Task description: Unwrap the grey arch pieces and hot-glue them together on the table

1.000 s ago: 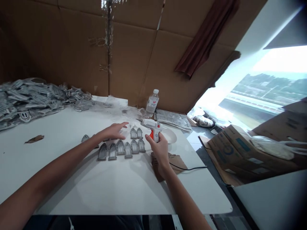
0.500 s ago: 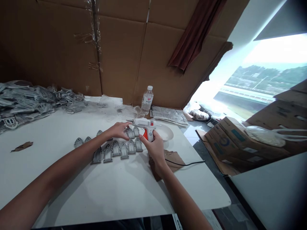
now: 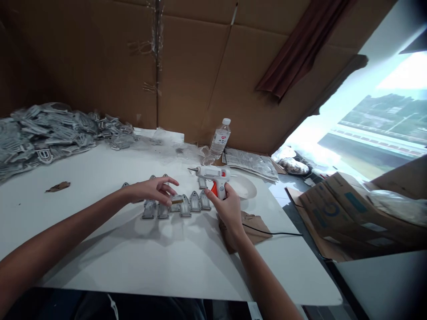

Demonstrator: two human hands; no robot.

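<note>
My right hand (image 3: 227,204) is wrapped round the handle of a white glue gun (image 3: 211,172) with an orange trigger, its nozzle facing left. To the left, my left hand (image 3: 151,190) hovers over several grey, arch-shaped metal pieces (image 3: 185,207) laid in rows on the white table. A short brownish strip (image 3: 177,201) sticks out from its thumb tip and looks pinched there, while the upper fingers stay spread. One more arch-shaped piece (image 3: 202,182) lies under the gun's barrel. My left hand and forearm hide part of the rows.
Bagged grey pieces (image 3: 50,133) are heaped at the back left. A water bottle (image 3: 220,140) stands near the cardboard wall (image 3: 190,80). Right of the gun lies a white plate (image 3: 248,186). A cardboard scrap (image 3: 255,226) and black cord (image 3: 276,233) lie by my right wrist.
My left hand has moved left, away from the glue gun's nozzle, and the brownish strip now shows at its thumb. The gun stays in my right hand. The whole view has shifted.
</note>
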